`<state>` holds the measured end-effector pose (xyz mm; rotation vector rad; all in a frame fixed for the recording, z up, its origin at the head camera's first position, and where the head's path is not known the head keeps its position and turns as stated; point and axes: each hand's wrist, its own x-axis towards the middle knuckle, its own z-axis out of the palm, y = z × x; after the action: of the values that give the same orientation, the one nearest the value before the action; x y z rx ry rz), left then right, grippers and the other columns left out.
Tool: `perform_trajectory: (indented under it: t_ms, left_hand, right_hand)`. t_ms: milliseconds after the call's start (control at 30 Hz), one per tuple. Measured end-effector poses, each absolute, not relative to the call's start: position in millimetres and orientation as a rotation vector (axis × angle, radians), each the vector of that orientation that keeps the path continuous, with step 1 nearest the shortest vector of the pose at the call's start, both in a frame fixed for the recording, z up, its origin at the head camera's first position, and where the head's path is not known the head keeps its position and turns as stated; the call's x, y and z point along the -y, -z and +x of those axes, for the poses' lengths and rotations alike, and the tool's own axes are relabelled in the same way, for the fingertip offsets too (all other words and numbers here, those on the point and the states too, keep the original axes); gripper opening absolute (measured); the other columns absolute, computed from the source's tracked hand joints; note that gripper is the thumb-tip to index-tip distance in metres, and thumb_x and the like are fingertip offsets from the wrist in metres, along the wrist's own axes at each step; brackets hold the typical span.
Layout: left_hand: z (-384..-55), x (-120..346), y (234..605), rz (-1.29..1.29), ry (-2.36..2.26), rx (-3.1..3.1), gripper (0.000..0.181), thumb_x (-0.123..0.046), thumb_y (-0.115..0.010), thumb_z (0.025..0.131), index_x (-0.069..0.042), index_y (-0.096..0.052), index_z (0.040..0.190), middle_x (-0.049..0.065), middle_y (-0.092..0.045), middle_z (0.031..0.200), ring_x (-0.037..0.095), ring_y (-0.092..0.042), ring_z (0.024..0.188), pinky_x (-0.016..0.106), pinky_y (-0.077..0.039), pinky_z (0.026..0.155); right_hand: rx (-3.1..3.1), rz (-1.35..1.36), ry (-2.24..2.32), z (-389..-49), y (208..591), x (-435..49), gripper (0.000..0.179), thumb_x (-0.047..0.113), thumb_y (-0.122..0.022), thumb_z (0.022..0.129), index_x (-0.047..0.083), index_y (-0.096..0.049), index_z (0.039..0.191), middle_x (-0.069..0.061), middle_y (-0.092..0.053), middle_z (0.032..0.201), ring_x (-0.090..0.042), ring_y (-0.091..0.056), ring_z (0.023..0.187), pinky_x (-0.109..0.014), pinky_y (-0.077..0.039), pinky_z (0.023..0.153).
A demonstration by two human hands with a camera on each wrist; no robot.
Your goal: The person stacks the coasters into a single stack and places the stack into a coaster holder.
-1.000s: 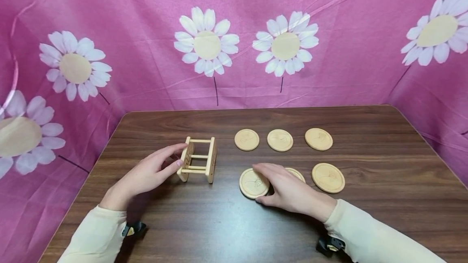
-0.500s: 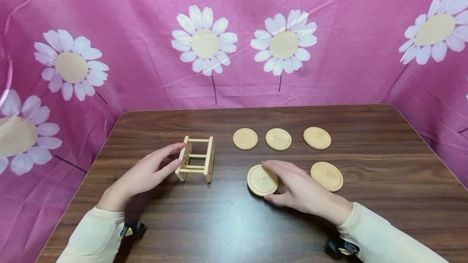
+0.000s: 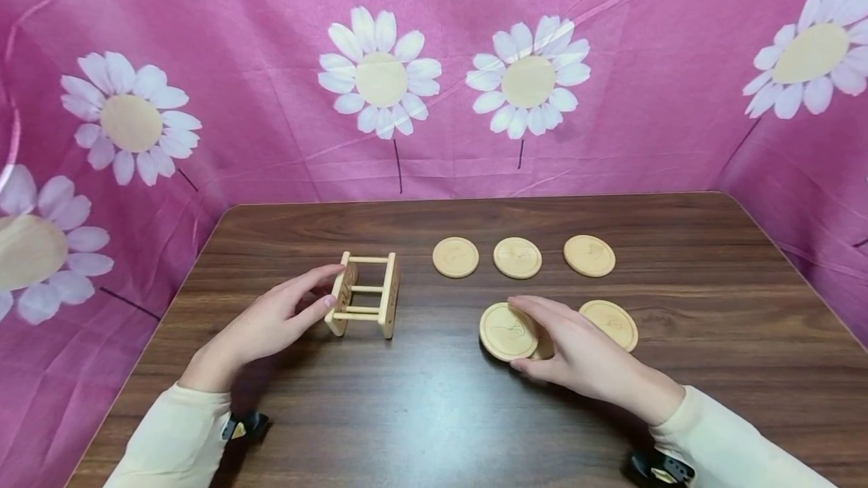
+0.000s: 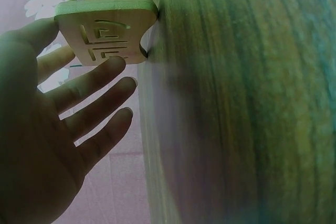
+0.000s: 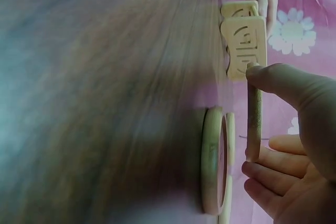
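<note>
The right hand [image 3: 583,356] holds a pale round wooden disc with an engraved face [image 3: 507,331], pinched at its edge between thumb and fingers. The right wrist view shows this held disc lifted off the dark brown wood-grain table [image 3: 380,413], above another pale wooden disc [image 5: 212,161] lying there.

The left hand [image 3: 271,326] has its fingers spread, long and loose; thumb and fingertips touch the left side panel of a small pale wooden rack [image 3: 389,296] with cut-out panels and round rods, but do not wrap round it. The rack stands upright on the table, left of the held disc and apart from it.

Beyond, 3 discs lie flat in a far row: left [image 3: 456,257], middle [image 3: 518,257] and right [image 3: 589,255]. A near-right disc [image 3: 610,324] lies just beside the right hand, partly covered.

The step in hand looks like moving 1 disc while steadying the rack. The next move likely calls for keeping that edge pinch and clearing the disc beneath.
</note>
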<state>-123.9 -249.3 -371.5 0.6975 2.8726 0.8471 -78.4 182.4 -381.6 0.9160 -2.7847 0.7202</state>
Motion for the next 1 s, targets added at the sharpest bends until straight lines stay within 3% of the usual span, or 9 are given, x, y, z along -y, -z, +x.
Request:
perform_trajectory:
  t_ms: [467, 1000]
  left_hand:
    - [-122.0, 249.1, 369.2, 0.662, -0.839, -2.875, 0.048, -0.049, -0.047, 0.097, -0.038, -0.038, 0.143, -0.01, -0.051, 0.135, 0.012, -0.053, 0.117, 0.044, -0.043, 0.097]
    - [-122.3, 248.2, 368.9, 0.652, -0.841, -2.864, 0.049, -0.048, -0.048, 0.097, -0.038, -0.037, 0.144, -0.009, -0.053, 0.133, 0.013, -0.054, 0.116, 0.045, -0.044, 0.096]
  right_hand:
    - [2.769, 0.849, -0.652, -75.4, 389.7, -200.5, 0.075, 0.04, -0.082, 0.071, 0.007, -0.053, 0.132, -0.002, -0.059, 0.126, -0.014, -0.056, 0.114, -0.035, -0.044, 0.093]
    - [2.755, 0.823, -0.624, -74.0, 397.7, -211.6, 0.074, 0.036, -0.085, 0.067, 0.005, -0.056, 0.127, -0.004, -0.061, 0.123, -0.017, -0.058, 0.111, -0.035, -0.041, 0.093]
